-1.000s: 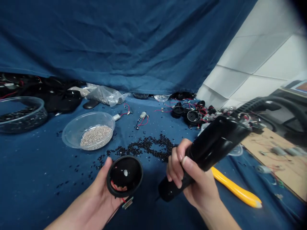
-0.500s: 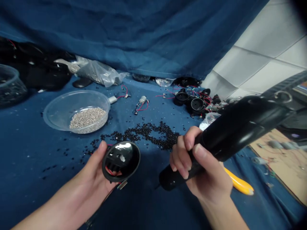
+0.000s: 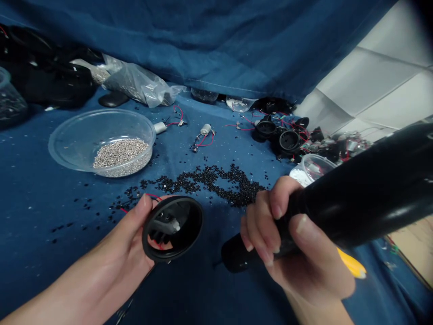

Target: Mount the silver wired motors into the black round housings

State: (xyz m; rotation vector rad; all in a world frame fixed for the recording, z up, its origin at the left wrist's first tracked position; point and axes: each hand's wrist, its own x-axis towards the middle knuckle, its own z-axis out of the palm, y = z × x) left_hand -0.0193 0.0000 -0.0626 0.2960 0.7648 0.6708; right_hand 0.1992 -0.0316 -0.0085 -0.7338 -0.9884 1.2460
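Observation:
My left hand [image 3: 126,246] grips a round black plastic housing [image 3: 172,228] by its rim; red wires and a small motor part show inside it. My right hand [image 3: 291,243] is wrapped round the handle of a black electric screwdriver [image 3: 338,203], whose tip end points down-left toward the housing without touching it. Both are held low over the blue cloth [image 3: 50,203]. A patch of small black screws [image 3: 209,178] lies just beyond the housing.
A clear bowl of silvery bits [image 3: 101,142] stands at the left. Small motors with red wires [image 3: 203,135], a pile of black housings [image 3: 280,135], a small clear cup [image 3: 313,167] and a plastic bag [image 3: 135,85] lie farther back. A yellow tool [image 3: 352,265] peeks out under my right hand.
The view has shifted closer and to the right. My left hand has tilted the housing more on edge, and the screwdriver has risen toward the camera.

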